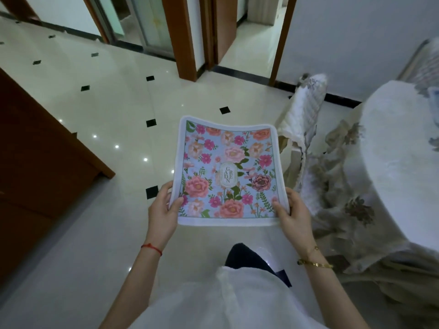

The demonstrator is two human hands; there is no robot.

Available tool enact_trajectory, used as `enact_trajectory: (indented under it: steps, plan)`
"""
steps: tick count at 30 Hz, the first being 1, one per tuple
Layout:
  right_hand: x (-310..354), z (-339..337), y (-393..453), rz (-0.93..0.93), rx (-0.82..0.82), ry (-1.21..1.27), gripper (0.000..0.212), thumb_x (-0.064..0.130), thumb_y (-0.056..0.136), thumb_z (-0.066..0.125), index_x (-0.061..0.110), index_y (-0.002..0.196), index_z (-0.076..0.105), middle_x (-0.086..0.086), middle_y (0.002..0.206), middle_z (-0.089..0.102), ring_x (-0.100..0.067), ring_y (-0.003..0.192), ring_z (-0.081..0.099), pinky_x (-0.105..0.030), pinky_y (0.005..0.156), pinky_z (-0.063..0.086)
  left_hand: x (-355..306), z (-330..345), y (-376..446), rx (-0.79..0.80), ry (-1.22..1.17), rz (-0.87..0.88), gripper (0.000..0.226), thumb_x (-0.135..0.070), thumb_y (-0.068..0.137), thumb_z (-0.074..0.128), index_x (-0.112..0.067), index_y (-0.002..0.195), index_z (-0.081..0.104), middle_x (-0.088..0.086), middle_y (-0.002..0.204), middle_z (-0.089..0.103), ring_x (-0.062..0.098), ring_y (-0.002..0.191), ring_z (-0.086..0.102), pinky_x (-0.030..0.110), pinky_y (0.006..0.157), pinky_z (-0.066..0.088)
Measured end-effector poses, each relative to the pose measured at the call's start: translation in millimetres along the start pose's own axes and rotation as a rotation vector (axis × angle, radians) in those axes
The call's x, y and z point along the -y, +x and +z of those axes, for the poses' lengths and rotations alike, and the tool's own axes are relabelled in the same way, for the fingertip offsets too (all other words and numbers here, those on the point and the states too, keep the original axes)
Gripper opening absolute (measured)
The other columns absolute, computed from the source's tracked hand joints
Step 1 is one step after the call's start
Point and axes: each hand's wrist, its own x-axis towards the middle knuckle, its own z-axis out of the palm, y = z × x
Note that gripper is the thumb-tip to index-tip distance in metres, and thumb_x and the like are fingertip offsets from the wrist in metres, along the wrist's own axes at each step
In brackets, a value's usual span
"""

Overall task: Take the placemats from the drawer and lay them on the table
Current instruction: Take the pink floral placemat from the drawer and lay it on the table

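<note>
Both hands hold a floral placemat (228, 172) out in front of the body, above the tiled floor (95, 110). The left hand (164, 210) grips the mat's near left edge, thumb on top and fingers curled under; the right hand (292, 214) pinches the near right edge the same way (a gold bracelet (314, 263) circles that wrist, a red string (152, 248) the other). Both forearms reach forward, roughly parallel. The mat lies nearly flat, its far edge sagging slightly. The cloth-covered table (399, 162) stands to the right, apart from the mat, with a covered chair (306, 108) just beside it.
</note>
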Motion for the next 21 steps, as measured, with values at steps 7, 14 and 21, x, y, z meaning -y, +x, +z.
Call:
enact_trajectory:
  steps: [7, 14, 21]
  plan:
    - [1, 35, 122, 0.029, -0.077, -0.005, 0.027, 0.023, 0.093, 0.06, 0.017, 0.118, 0.053, 0.002, 0.111, 0.067, -0.008, 0.096, 0.068, -0.029, 0.079, 0.06, -8, 28, 150, 0.072, 0.013, 0.011, 0.04, -0.003, 0.093, 0.057, -0.033, 0.118, 0.053, 0.005, 0.112, 0.068, 0.023, 0.105, 0.066, 0.047, 0.089, 0.056]
    - [28, 44, 273, 0.024, -0.157, 0.016, 0.02, 0.028, 0.093, 0.059, 0.028, 0.112, 0.054, 0.009, 0.107, 0.069, -0.006, 0.095, 0.069, -0.029, 0.077, 0.059, -55, 71, 310, 0.105, 0.032, 0.071, 0.047, -0.008, 0.093, 0.057, -0.052, 0.108, 0.054, -0.011, 0.107, 0.068, 0.012, 0.101, 0.067, 0.029, 0.081, 0.058]
    - [54, 19, 385, 0.016, -0.34, -0.019, 0.02, 0.023, 0.093, 0.06, 0.027, 0.111, 0.055, 0.012, 0.105, 0.068, 0.002, 0.092, 0.067, -0.015, 0.072, 0.055, -103, 142, 446, 0.238, 0.037, 0.164, 0.036, -0.006, 0.093, 0.056, -0.029, 0.121, 0.055, -0.01, 0.103, 0.069, 0.0, 0.087, 0.068, 0.014, 0.069, 0.055]
